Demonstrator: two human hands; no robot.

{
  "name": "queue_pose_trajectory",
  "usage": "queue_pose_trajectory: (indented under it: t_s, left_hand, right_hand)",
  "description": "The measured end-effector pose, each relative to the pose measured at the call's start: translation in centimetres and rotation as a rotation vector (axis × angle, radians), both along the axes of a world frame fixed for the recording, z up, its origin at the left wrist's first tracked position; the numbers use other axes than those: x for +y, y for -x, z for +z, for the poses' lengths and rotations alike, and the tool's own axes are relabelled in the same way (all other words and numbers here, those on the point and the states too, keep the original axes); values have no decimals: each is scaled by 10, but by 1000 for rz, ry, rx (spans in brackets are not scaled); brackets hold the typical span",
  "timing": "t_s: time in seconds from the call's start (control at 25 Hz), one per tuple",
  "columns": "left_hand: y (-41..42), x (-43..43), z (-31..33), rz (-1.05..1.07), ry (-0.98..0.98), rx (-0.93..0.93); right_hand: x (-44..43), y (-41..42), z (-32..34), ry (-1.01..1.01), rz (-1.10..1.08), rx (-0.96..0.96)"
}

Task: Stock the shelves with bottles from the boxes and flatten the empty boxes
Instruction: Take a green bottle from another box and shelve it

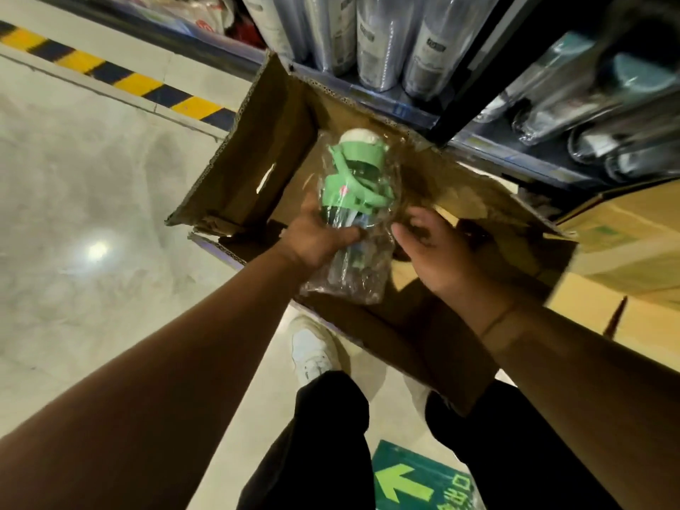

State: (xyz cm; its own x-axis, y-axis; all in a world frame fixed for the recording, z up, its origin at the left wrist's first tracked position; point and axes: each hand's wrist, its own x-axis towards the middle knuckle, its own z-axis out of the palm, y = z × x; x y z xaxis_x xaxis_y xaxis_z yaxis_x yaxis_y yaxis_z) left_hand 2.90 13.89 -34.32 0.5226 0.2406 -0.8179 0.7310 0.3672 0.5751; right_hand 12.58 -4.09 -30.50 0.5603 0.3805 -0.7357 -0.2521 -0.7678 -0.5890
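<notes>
Green-lidded clear bottle in clear plastic wrap (351, 171), held over open brown cardboard box (257, 152).
Your left hand (318, 237) gripped the wrapped bottle round its middle, above the box interior. Your right hand (432, 248) sat just beside the wrap, fingers curled; cannot tell whether it pinched the plastic.

Top of open box (254, 167) clear, flaps splayed out; wrapped bottle (353, 200) fills mid opening. Beyond box: shelf (404, 108) packed w/ stocked bottles (386, 42), black upright (474, 79) at box's far rt corner. Rt of box: second carton (625, 248) just beside. Left of box: bare floor (92, 215).
</notes>
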Motion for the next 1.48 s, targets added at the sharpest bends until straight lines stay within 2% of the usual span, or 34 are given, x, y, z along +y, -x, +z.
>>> queue_pose_trajectory:
  t_s: [0.12,0.28,0.44,0.56,0.76,0.92,1.12,1.24,1.48]
  left_hand:
    - [8,-10,99,-69,55,-78]
    - [12,-18,245,-149,9,-225]
    - [9,-26,402,-279,-60,-355]
    - [5,-33,497,-310,-48,-402]
    - [-15,-54,634,-515,-153,-623]
    - [-42,-76,711,-594,-229,-747]
    - [-87,-119,798,-757,-218,-952]
    - [-107,-152,843,-819,-320,-1010]
    - [-156,-243,893,-926,-665,-1096]
  right_hand:
    - [4,4,86,-87,-78,133]
    - [13,19,200,-247,-421,170]
    - [2,22,349,-492,-503,217]
    - [-17,27,447,-639,-511,128]
    - [-48,30,590,-740,-553,-57]
    - [-77,17,667,-857,-581,-197]
    - [-125,-9,749,-902,-613,-458]
    - [-160,-29,788,-917,-615,-586]
    - [-258,-66,837,-951,-661,-764]
